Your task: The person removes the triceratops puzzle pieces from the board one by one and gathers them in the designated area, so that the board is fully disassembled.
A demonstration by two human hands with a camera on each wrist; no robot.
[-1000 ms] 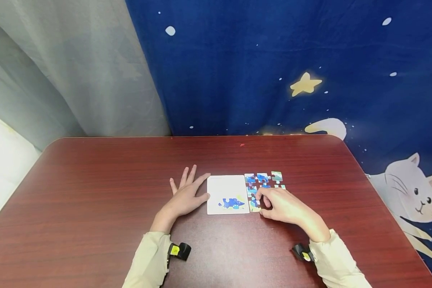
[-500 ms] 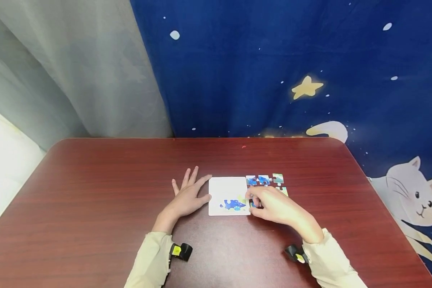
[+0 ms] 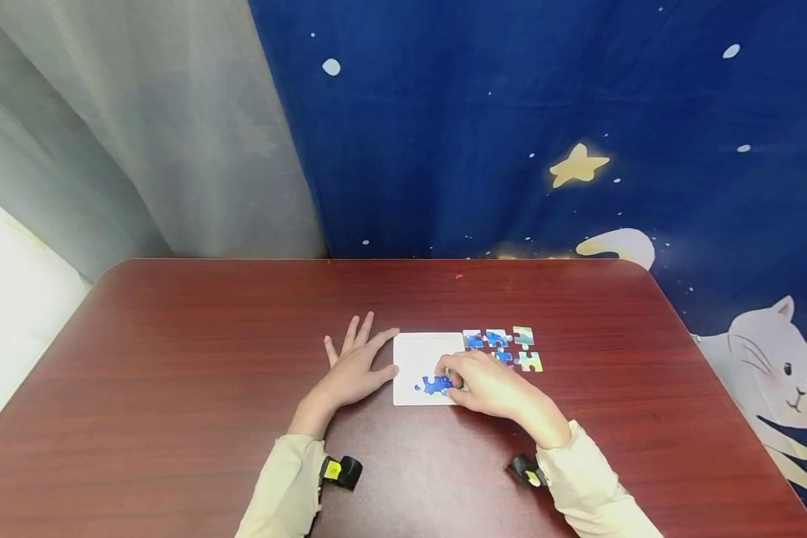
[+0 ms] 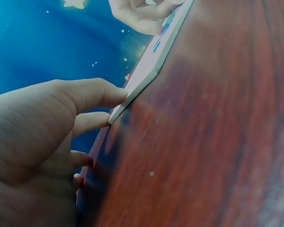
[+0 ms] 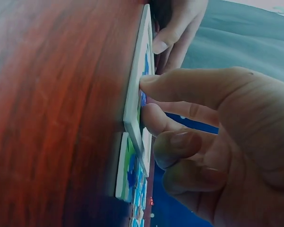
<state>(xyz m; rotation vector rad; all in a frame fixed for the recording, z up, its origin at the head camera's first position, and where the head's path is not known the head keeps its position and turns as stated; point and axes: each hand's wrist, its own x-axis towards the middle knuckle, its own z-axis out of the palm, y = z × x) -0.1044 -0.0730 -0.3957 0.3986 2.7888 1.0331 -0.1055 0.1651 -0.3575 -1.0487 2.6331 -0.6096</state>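
Observation:
A white puzzle board [image 3: 417,351] lies flat on the table with a few joined blue puzzle pieces [image 3: 436,385] on its near right part. My left hand [image 3: 353,373] rests at the board's left side, fingers spread, with thumb [image 4: 116,97] and index finger at its edge. Over the board's right part, my right hand [image 3: 487,385] has thumb [image 5: 151,81] and index finger [image 5: 156,116] at either side of a blue and green puzzle piece [image 5: 143,98], pinching it; its other fingers are curled. In the head view this hand hides much of that piece.
Several loose puzzle pieces [image 3: 497,338] lie in rows right of the board. A green and blue piece [image 5: 125,165] sits against its right edge. The brown table [image 3: 208,359] reaches back to a grey curtain [image 3: 222,149] and a blue one [image 3: 444,134].
My right hand has moved left, from the loose pieces across the board's right edge and onto the pieces on the board. The left hand has stayed at the board's left side.

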